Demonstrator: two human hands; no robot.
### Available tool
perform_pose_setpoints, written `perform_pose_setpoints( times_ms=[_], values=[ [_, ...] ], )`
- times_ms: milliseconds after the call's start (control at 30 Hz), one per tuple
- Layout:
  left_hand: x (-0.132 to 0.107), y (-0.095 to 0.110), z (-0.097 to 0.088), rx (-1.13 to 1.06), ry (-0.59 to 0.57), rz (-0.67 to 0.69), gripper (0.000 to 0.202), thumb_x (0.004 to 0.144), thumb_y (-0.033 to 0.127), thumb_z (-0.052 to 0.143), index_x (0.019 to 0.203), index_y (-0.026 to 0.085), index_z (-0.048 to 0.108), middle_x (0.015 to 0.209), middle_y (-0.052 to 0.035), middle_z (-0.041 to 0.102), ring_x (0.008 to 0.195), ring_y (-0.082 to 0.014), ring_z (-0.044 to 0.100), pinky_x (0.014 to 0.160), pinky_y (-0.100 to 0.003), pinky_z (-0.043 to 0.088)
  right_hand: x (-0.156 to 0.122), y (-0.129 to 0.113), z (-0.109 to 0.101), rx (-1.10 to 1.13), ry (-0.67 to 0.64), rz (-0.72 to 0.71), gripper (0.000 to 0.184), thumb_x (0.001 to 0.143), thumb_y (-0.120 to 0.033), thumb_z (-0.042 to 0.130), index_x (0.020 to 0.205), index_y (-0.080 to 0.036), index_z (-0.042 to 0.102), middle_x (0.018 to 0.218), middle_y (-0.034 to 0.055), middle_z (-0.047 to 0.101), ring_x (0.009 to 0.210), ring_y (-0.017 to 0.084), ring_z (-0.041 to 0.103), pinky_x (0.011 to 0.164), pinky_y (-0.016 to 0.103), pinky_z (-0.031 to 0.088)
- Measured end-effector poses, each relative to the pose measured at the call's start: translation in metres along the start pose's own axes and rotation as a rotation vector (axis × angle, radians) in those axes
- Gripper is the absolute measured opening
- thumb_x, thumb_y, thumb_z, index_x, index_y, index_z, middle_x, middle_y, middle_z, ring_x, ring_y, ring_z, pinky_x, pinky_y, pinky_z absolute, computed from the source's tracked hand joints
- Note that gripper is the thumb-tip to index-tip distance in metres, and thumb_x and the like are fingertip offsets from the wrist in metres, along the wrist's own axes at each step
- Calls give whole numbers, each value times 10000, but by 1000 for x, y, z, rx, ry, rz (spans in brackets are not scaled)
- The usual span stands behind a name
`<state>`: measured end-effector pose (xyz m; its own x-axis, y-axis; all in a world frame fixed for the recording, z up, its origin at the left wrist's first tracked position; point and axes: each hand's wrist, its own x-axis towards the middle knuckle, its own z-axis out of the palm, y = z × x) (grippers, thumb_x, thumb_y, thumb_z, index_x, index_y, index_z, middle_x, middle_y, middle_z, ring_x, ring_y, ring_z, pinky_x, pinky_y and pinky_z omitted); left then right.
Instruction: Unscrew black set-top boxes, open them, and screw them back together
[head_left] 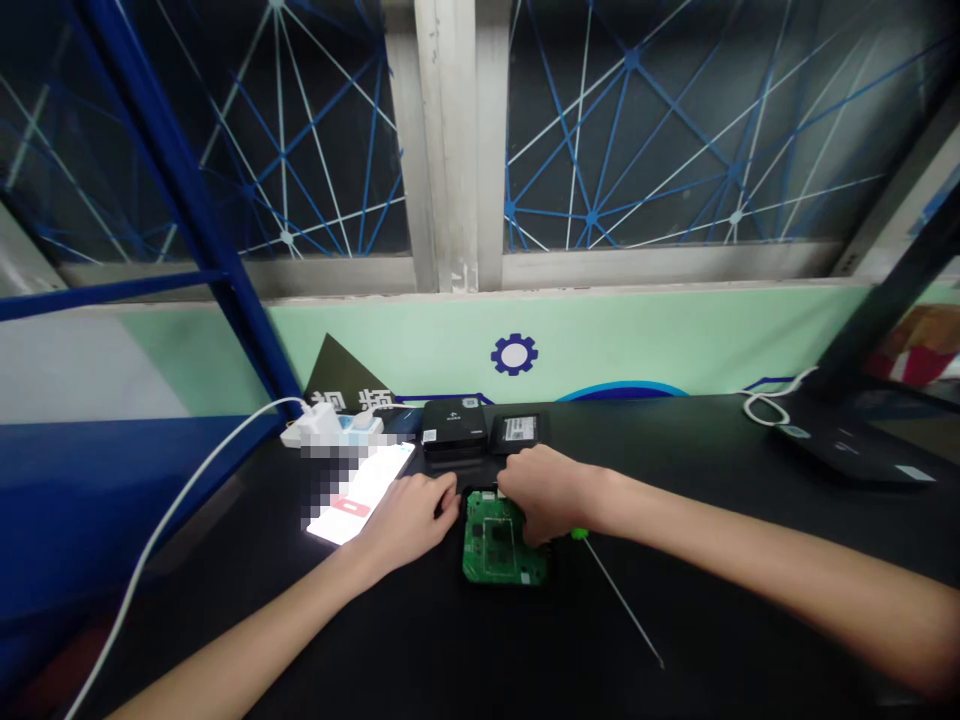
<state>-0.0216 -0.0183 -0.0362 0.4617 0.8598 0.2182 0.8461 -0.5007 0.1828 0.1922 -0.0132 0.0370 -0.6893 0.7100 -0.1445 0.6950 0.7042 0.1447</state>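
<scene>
The two hands were apart, one on either side of a green circuit board [491, 560], which lay component side up on the black table [397, 655], in a dark shallow case. The right hand [544, 490] curled over the board's upper right part; its fingertips were hidden, so whether they pinched anything could not be told. The left hand [416, 515] rested loosely bent beside the left edge, nothing visible in its grasp; contact with the rim could not be judged. Sound handling, it seemed, called for the left hand to steady the rim while the right worked at edges or corners, with light, even force and without flexing the board or pressing its parts. The board appeared stiff and roughly square, round-cornered, with a pale rectangular outline at its centre. At right lay a screwdriver [621, 604], its thin metal shaft straight, its visible handle bright green. Behind stood a smooth black box [455, 428] and a flat black panel [497, 436] with a white label; a glossy lit phone [328, 523] lay at left.
</scene>
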Motion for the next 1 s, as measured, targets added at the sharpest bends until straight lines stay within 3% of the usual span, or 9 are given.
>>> perform_pose_setpoints(
  times_ms=[67,367,600,800,1000],
  values=[
    [0,-1,1,3,7,10,203,931,244,450,729,226,447,608,37,541,543,-153,502,529,-297,175,0,0,-4,-69,-78,-59,283,586,-339,770,779,-132,770,740,140,744,676,276,709,546,296,464],
    [0,-1,1,-24,0,12,192,912,221,448,720,220,438,599,41,527,524,-141,465,527,-295,170,-9,12,-7,61,-79,-57,178,602,-307,785,724,-179,761,689,57,721,607,195,637,481,259,329],
    [0,-1,-2,-51,-27,-6,181,898,225,485,719,218,456,614,36,538,546,-140,463,533,-286,172,-15,26,2,267,25,-106,113,623,-233,777,633,-201,668,568,-36,594,478,101,451,447,247,261],
    [0,0,-5,-83,-40,-15,270,980,289,402,729,216,469,554,41,461,488,-129,402,529,-300,153,-22,41,19,565,163,-178,108,652,-136,728,727,-176,661,715,-23,656,569,95,551,514,209,392],
    [0,2,-7,-208,-28,-11,394,1000,312,357,623,197,360,538,37,415,497,-120,417,537,-293,191,-34,50,35,928,328,-116,99,744,-226,702,812,-156,690,773,23,690,618,115,602,560,219,476]
  ],
)
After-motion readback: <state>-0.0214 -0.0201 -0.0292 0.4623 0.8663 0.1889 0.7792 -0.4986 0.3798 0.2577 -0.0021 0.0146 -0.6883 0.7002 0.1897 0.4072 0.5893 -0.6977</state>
